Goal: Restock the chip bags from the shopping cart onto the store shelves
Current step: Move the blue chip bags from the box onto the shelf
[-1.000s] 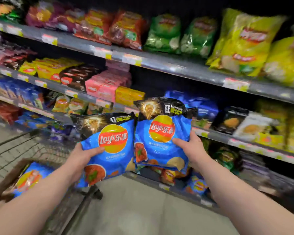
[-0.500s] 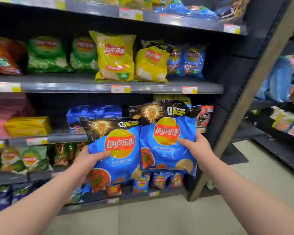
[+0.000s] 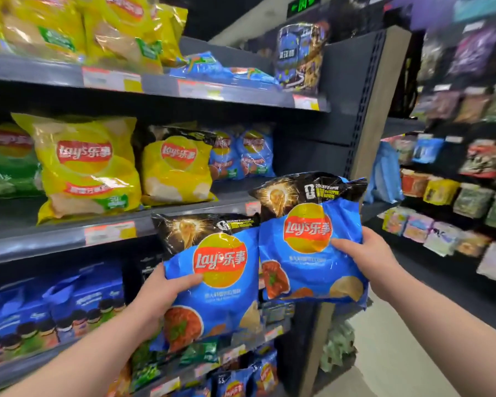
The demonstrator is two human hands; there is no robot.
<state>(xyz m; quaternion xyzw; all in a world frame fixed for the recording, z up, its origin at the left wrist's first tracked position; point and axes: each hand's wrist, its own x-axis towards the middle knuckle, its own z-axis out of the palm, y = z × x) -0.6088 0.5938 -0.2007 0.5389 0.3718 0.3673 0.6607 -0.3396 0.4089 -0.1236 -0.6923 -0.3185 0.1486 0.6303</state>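
Observation:
I hold two blue chip bags with black tops in front of the shelves. My left hand (image 3: 166, 293) grips the lower left blue bag (image 3: 215, 285) by its left edge. My right hand (image 3: 364, 259) grips the right blue bag (image 3: 309, 242) by its right edge, a little higher. Both bags hang just below and in front of the middle shelf (image 3: 69, 233). On that shelf stand yellow chip bags (image 3: 86, 167), and behind them to the right are matching blue bags (image 3: 241, 156). The shopping cart is out of view.
The shelf unit ends at an upright post (image 3: 370, 133) right of the bags. Beyond it an aisle floor (image 3: 390, 356) runs past another rack of snack packs (image 3: 455, 202). Blue multipacks (image 3: 55, 310) fill the shelf below; small bags line the bottom shelf.
My view has swung right and up along the shelves, leaving the cart behind. Both bags have risen toward the middle shelf with the blue bags, still held the same way.

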